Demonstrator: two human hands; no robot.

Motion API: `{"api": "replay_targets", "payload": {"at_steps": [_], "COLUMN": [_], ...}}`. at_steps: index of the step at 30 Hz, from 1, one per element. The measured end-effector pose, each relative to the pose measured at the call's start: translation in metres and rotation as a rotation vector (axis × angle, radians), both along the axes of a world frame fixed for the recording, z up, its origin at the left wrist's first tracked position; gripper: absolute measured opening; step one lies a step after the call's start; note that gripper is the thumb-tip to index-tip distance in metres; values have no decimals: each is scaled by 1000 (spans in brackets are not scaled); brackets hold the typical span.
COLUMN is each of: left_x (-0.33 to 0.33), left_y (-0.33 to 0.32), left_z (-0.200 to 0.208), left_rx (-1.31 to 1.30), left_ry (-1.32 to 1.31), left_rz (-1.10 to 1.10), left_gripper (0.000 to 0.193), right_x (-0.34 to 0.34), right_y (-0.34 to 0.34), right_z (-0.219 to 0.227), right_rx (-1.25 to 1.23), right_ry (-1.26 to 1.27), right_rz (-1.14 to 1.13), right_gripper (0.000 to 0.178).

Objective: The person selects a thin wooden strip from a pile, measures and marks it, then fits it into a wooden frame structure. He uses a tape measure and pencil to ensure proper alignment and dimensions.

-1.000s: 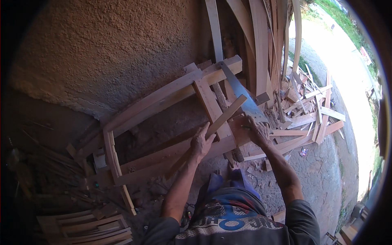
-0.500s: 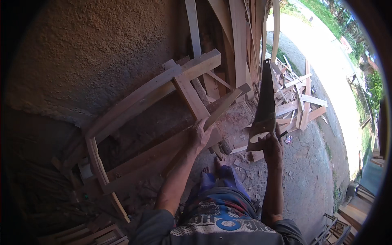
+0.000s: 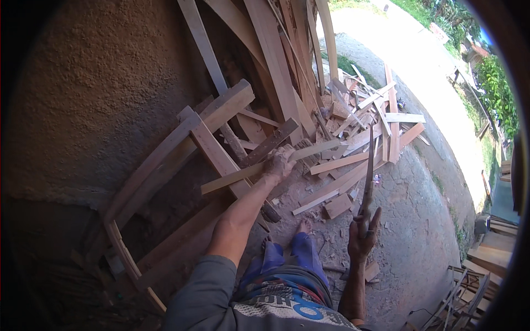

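Observation:
My left hand (image 3: pixel 279 164) is closed around a narrow wooden strip (image 3: pixel 314 150). The strip lies crosswise over a wooden frame (image 3: pixel 212 146), its left end sticking out past the frame's crosspiece. Just beyond this hand, a short dark wood piece (image 3: pixel 271 142) slants up from the frame. On the right, my right hand (image 3: pixel 364 238) grips a handsaw (image 3: pixel 369 176) by its handle, with one finger stretched out. The saw points away from me with its blade seen nearly edge-on, apart from the strip.
A pile of wood offcuts (image 3: pixel 381 118) covers the ground ahead. Long boards (image 3: pixel 276 66) lean by the rough wall (image 3: pixel 127 66) at left. A loose block (image 3: pixel 338 206) lies near my feet, and more timber (image 3: pixel 491 254) is stacked at lower right.
My left hand has turned the strip from pointing away to lying crosswise over the frame. The saw has turned from flat side to edge-on and moved lower. The view has shifted to the right.

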State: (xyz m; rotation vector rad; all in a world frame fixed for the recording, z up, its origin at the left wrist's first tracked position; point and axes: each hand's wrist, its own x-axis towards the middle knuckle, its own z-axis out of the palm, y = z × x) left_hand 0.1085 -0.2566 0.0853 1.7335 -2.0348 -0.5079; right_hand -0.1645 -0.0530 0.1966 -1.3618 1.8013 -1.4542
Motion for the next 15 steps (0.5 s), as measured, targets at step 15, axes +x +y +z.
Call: {"api": "replay_targets", "payload": {"at_steps": [15], "left_x": [19], "left_y": [-9], "left_z": [-31], "left_rx": [8], "left_ry": [-30], "left_rz": [72], "left_gripper": [46], "right_x": [4], "right_y": [2], "right_z": [-18], "right_rx": [128], "right_ry": [-242], "right_rz": [289], "right_gripper": [52]}}
